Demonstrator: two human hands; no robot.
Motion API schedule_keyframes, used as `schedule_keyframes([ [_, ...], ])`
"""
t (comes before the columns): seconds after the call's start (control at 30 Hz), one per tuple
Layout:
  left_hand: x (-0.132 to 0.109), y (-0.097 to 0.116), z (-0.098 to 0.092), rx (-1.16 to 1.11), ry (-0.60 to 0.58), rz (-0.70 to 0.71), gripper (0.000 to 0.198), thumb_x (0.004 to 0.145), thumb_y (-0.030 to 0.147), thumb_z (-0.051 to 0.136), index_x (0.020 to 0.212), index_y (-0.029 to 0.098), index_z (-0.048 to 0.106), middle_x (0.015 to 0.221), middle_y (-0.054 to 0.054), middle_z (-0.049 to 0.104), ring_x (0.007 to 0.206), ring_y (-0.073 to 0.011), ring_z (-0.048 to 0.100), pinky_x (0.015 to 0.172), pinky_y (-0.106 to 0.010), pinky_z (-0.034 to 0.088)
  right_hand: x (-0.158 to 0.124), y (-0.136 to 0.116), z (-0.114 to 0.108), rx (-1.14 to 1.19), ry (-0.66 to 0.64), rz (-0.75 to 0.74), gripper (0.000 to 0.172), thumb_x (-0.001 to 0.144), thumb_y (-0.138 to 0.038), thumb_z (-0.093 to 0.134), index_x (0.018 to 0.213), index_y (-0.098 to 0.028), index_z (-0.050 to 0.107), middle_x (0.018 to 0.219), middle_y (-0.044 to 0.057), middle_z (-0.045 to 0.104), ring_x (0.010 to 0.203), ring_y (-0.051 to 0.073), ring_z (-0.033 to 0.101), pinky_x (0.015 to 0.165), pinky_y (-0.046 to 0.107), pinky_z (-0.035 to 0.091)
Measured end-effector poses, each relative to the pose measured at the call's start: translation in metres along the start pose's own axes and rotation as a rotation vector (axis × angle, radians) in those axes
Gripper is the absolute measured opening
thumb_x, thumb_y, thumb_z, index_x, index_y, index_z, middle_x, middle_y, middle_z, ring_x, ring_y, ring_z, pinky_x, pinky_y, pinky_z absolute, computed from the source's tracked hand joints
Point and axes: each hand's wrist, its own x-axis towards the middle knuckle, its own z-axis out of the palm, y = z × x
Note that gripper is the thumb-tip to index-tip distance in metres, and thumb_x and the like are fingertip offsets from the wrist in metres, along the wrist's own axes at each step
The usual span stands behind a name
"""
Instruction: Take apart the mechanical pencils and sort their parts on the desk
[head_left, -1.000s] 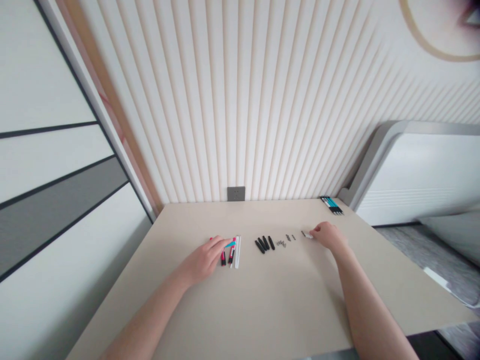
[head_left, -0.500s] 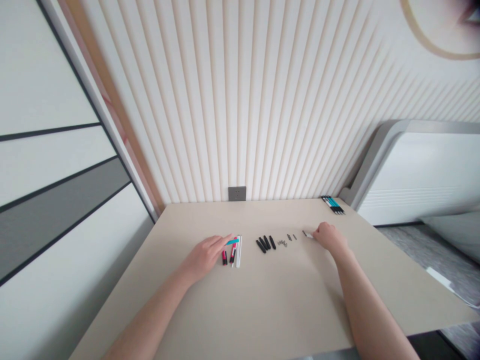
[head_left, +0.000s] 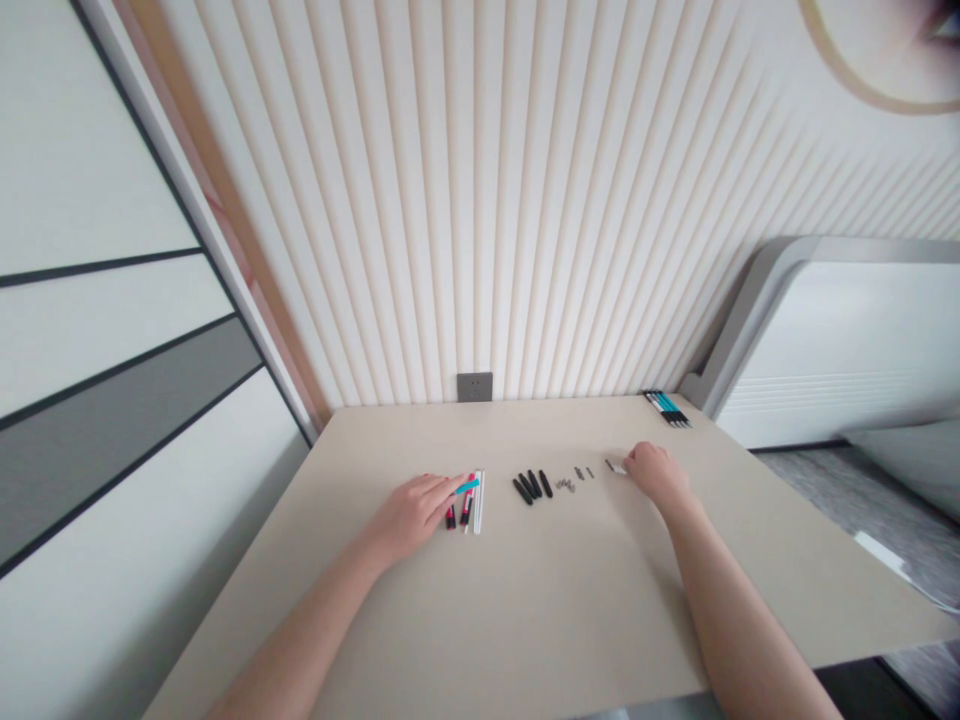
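My left hand (head_left: 412, 512) rests on the beige table (head_left: 540, 590), its fingertips pinched on a teal pen part (head_left: 466, 486). Under that part lie red and black pen barrels (head_left: 465, 508) and thin white tubes (head_left: 478, 500). My right hand (head_left: 657, 472) lies curled at the right, its fingertips on a small white piece (head_left: 615, 467). Between the hands sit three black pen grips (head_left: 532, 486) and a few tiny metal parts (head_left: 566, 485).
A bundle of teal and black pens (head_left: 666, 408) lies at the table's far right corner. A grey wall socket (head_left: 475, 386) sits just above the table's back edge on the ribbed wall. A white and grey unit (head_left: 840, 340) stands to the right.
The left hand's fingers have shifted slightly on the teal part. The right hand has barely moved.
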Motion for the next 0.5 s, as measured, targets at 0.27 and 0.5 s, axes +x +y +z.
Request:
schedule_keyframes([
  [0.27,-0.0020,-0.0061,0.0064,0.004,0.003,-0.008,0.036,0.101,0.027,0.038,0.134,0.025,0.050,0.105,-0.005,0.070,0.096,-0.0184,0.065,0.094,-0.036,0.049,-0.0031,-0.0005,0.0014,-0.001,0.019,-0.008,0.026,0.087,-0.020,0.046,0.096,-0.013,0.069,0.104,0.019,0.068,0.098,0.032,0.066,0.075,0.037,0.048],
  [0.5,-0.0005,-0.0045,0.0032,-0.024,-0.002,-0.018,0.031,0.100,0.029,0.040,0.125,0.023,0.058,0.102,-0.006,0.070,0.096,-0.0189,0.063,0.088,-0.034,0.050,-0.0084,-0.0068,-0.0057,0.038,0.072,-0.066,0.028,0.095,-0.024,0.036,0.105,-0.014,0.060,0.101,0.017,0.068,0.096,0.029,0.065,0.072,0.034,0.045],
])
